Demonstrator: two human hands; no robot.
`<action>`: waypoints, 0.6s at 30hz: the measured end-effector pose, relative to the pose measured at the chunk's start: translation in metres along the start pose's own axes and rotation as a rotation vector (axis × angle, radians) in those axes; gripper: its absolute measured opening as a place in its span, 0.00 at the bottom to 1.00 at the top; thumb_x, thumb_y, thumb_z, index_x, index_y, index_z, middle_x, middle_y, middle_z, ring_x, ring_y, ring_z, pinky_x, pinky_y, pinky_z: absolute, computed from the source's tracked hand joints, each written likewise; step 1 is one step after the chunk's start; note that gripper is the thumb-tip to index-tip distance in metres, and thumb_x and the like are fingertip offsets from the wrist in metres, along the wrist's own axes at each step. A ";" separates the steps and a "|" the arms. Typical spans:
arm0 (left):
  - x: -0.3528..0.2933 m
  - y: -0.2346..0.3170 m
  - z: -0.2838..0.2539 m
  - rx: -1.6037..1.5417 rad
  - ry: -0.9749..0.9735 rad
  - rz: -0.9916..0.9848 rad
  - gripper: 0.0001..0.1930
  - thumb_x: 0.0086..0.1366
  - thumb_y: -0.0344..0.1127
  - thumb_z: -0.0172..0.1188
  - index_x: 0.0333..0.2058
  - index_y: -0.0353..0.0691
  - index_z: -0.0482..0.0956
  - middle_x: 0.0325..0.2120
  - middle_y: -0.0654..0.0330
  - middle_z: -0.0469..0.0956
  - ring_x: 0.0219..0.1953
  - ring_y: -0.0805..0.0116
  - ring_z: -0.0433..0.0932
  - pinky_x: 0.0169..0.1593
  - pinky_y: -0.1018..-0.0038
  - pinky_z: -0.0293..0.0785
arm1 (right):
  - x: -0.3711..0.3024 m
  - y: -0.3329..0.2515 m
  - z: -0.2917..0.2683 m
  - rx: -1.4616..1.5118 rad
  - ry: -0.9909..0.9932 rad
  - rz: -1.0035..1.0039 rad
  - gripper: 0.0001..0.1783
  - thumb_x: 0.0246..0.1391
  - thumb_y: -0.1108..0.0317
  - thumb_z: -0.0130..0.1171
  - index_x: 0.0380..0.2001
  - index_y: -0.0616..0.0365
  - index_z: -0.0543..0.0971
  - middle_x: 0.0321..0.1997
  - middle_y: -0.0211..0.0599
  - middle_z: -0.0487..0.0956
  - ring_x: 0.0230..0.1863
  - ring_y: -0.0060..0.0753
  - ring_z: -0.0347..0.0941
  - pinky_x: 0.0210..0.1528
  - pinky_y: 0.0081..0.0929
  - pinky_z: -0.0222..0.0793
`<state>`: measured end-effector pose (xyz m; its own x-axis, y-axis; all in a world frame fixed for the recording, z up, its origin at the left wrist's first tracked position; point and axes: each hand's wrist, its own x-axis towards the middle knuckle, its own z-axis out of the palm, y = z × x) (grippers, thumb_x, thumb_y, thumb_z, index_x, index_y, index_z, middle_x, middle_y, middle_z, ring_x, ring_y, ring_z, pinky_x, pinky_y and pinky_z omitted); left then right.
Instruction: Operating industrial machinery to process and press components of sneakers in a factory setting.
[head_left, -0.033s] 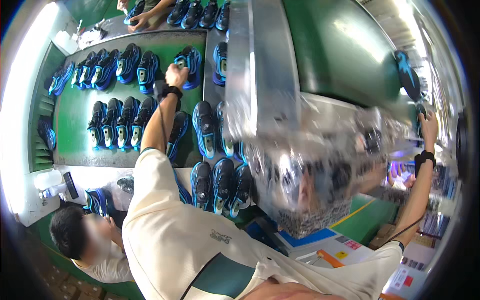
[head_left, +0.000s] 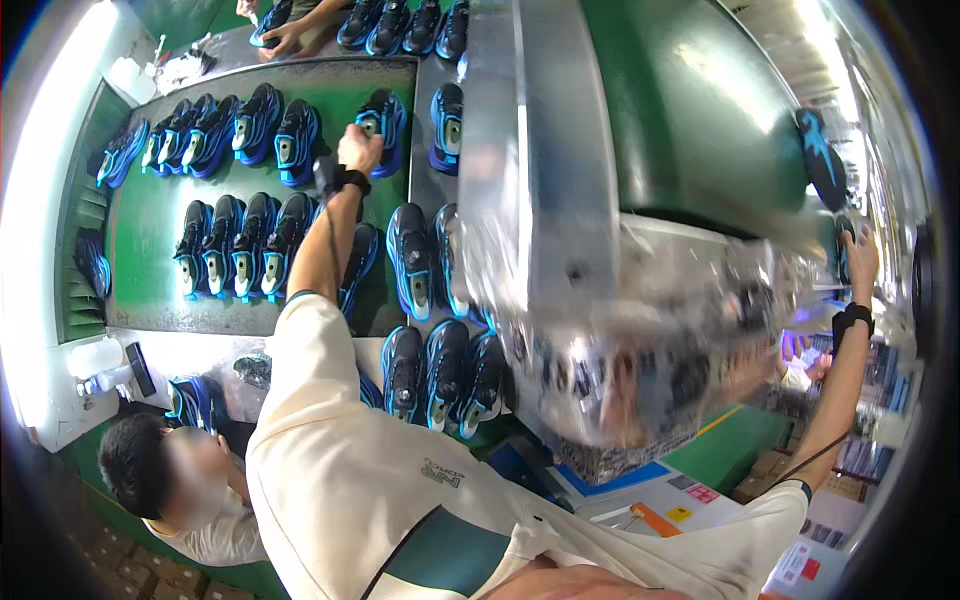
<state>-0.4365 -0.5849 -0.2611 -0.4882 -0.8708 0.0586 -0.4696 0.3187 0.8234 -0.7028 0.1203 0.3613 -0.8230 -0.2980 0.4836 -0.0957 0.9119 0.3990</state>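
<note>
At the far right corner of the green board, my left hand (head_left: 360, 150) is closed around the heel of a black and blue sports shoe (head_left: 384, 112). The shoe rests on the board, toe pointing away from me. Far to the right, my right hand (head_left: 860, 254) is closed on another dark shoe (head_left: 845, 232), which is mostly hidden by the fingers and the picture's rim. Just beyond it lies a black and blue shoe (head_left: 823, 160) with its sole showing. Similar shoes (head_left: 258, 232) stand in two rows on the board.
A grey metal panel (head_left: 560, 150) with clear plastic sheeting (head_left: 640, 330) stands between my arms. Beyond it runs a green belt (head_left: 690, 110). More shoes (head_left: 408, 260) line the strip beside the board. One co-worker (head_left: 135, 465) sits lower left; another's hands (head_left: 285, 38) hold a shoe at the top.
The metal panel and plastic sheeting appear slightly farther right. My left hand has shifted a little to the right along with the shoe it holds. My right hand looks nearly unmoved.
</note>
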 end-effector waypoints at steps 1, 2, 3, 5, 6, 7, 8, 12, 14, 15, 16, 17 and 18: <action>-0.001 -0.006 0.014 0.116 -0.092 -0.011 0.17 0.51 0.41 0.64 0.33 0.33 0.78 0.34 0.39 0.81 0.41 0.41 0.81 0.46 0.53 0.77 | 0.021 0.010 0.010 -0.028 -0.015 0.004 0.41 0.51 0.45 0.63 0.59 0.67 0.70 0.56 0.58 0.77 0.57 0.53 0.74 0.59 0.39 0.67; 0.001 -0.010 0.030 0.229 -0.188 -0.006 0.18 0.51 0.40 0.63 0.37 0.33 0.78 0.36 0.39 0.81 0.42 0.42 0.81 0.46 0.53 0.77 | 0.034 0.032 0.020 -0.058 -0.027 0.026 0.43 0.51 0.44 0.63 0.60 0.68 0.69 0.58 0.59 0.75 0.59 0.54 0.72 0.60 0.40 0.66; 0.000 -0.040 0.049 0.340 -0.286 0.114 0.20 0.51 0.40 0.63 0.41 0.34 0.75 0.37 0.41 0.81 0.41 0.43 0.81 0.45 0.54 0.78 | 0.056 0.040 0.024 -0.053 -0.011 0.002 0.43 0.51 0.44 0.63 0.60 0.68 0.69 0.58 0.59 0.75 0.59 0.54 0.72 0.60 0.40 0.66; -0.013 -0.031 0.076 0.197 -0.244 0.015 0.22 0.55 0.41 0.61 0.44 0.33 0.72 0.34 0.44 0.82 0.37 0.41 0.81 0.43 0.51 0.78 | 0.057 0.074 0.024 -0.114 0.111 -0.027 0.45 0.50 0.39 0.63 0.59 0.66 0.70 0.56 0.56 0.76 0.56 0.49 0.74 0.54 0.37 0.71; -0.015 -0.037 0.070 0.062 -0.282 -0.044 0.23 0.55 0.44 0.64 0.43 0.33 0.72 0.33 0.46 0.82 0.35 0.42 0.82 0.41 0.54 0.79 | 0.065 0.053 0.029 -0.099 0.112 -0.034 0.45 0.50 0.39 0.63 0.59 0.66 0.70 0.56 0.56 0.76 0.56 0.49 0.74 0.54 0.37 0.71; -0.020 -0.050 0.058 0.156 -0.356 -0.047 0.24 0.57 0.44 0.63 0.45 0.33 0.70 0.36 0.45 0.82 0.37 0.42 0.82 0.43 0.55 0.79 | 0.075 0.029 0.032 0.187 -0.172 0.025 0.45 0.49 0.37 0.63 0.58 0.66 0.71 0.51 0.51 0.78 0.50 0.44 0.76 0.48 0.34 0.73; -0.034 -0.052 0.045 0.238 -0.444 -0.031 0.25 0.58 0.44 0.63 0.47 0.32 0.69 0.38 0.44 0.81 0.39 0.43 0.81 0.44 0.55 0.78 | 0.076 0.006 0.027 0.458 -0.450 0.104 0.46 0.48 0.35 0.62 0.56 0.66 0.73 0.46 0.47 0.80 0.43 0.39 0.78 0.42 0.31 0.75; -0.130 0.006 -0.070 -0.244 -0.160 0.258 0.24 0.65 0.38 0.60 0.56 0.33 0.69 0.44 0.45 0.79 0.44 0.52 0.81 0.46 0.62 0.78 | 0.044 -0.127 0.004 0.260 -0.429 0.083 0.43 0.43 0.28 0.60 0.43 0.61 0.82 0.30 0.38 0.80 0.27 0.32 0.75 0.30 0.31 0.68; -0.184 0.003 -0.103 -0.505 -0.392 0.119 0.21 0.67 0.41 0.57 0.54 0.34 0.71 0.42 0.48 0.79 0.43 0.54 0.81 0.45 0.62 0.78 | 0.051 -0.157 0.001 0.177 -0.408 0.127 0.42 0.42 0.29 0.61 0.44 0.58 0.83 0.32 0.41 0.83 0.31 0.35 0.79 0.37 0.33 0.72; -0.215 -0.009 -0.114 -0.618 -0.526 -0.017 0.20 0.68 0.42 0.56 0.52 0.34 0.72 0.40 0.50 0.80 0.42 0.55 0.81 0.45 0.63 0.78 | 0.051 -0.158 0.013 0.275 -0.236 0.062 0.40 0.42 0.30 0.62 0.43 0.57 0.84 0.33 0.43 0.84 0.33 0.35 0.80 0.39 0.32 0.74; -0.252 -0.029 -0.120 -0.754 -0.644 -0.213 0.19 0.69 0.43 0.54 0.51 0.35 0.73 0.39 0.52 0.80 0.42 0.56 0.81 0.44 0.63 0.78 | 0.054 -0.165 0.010 0.288 -0.221 0.025 0.39 0.40 0.32 0.63 0.43 0.57 0.84 0.33 0.43 0.84 0.34 0.36 0.81 0.40 0.34 0.75; -0.285 -0.043 -0.126 -0.980 -0.740 -0.491 0.19 0.70 0.44 0.52 0.50 0.35 0.74 0.37 0.53 0.80 0.41 0.57 0.81 0.43 0.63 0.79 | 0.051 -0.184 0.004 0.319 -0.257 0.070 0.38 0.40 0.34 0.64 0.42 0.58 0.84 0.33 0.46 0.84 0.35 0.40 0.82 0.41 0.36 0.75; -0.307 -0.047 -0.125 -1.252 -0.812 -0.822 0.19 0.71 0.46 0.51 0.48 0.36 0.75 0.36 0.55 0.80 0.41 0.58 0.81 0.43 0.63 0.79 | 0.042 -0.190 -0.002 0.240 -0.189 0.043 0.39 0.40 0.36 0.65 0.45 0.58 0.82 0.36 0.49 0.84 0.37 0.45 0.82 0.43 0.39 0.76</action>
<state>-0.1723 -0.3794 -0.2469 -0.8387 -0.1157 -0.5322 -0.1417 -0.8971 0.4184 -0.7185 -0.0658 0.3075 -0.9165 -0.2203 0.3339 -0.1695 0.9699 0.1748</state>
